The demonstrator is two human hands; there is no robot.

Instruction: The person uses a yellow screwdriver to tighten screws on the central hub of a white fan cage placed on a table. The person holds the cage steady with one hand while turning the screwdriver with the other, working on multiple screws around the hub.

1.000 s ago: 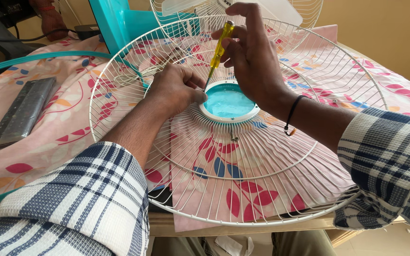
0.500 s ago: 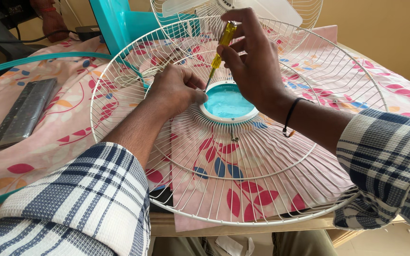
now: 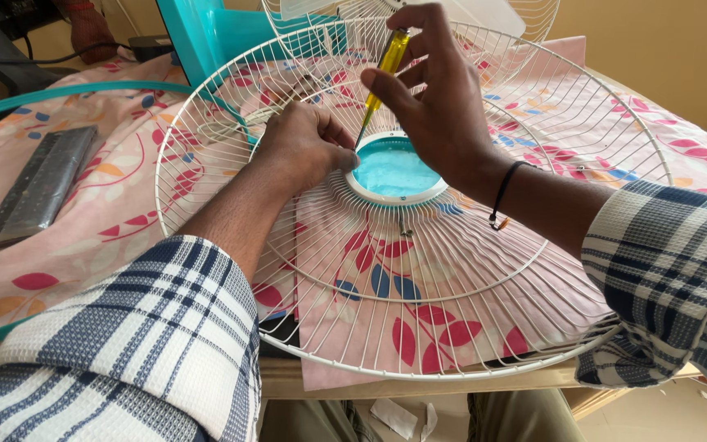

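1. Right hand [image 3: 443,106], upper centre: holds the yellow screwdriver [image 3: 384,67], tip at the hub [image 3: 394,170] rim.
2. Left hand [image 3: 304,147]: closed, pinching the guard [image 3: 468,311] wires beside the hub.
3. Risk: the tip may slip off the small screw and jab the left fingers.

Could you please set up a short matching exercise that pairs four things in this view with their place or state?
Things:
1. screwdriver
2. left hand
3. turquoise hub disc
4. dark flat remote-like bar

Places or states:
A. lying on the floral cloth, left of the grille
B. at the centre of the white wire fan grille
C. held tilted in the right hand, tip down at the hub rim
D. resting on the grille wires just left of the hub

Pairs: 1-C, 2-D, 3-B, 4-A
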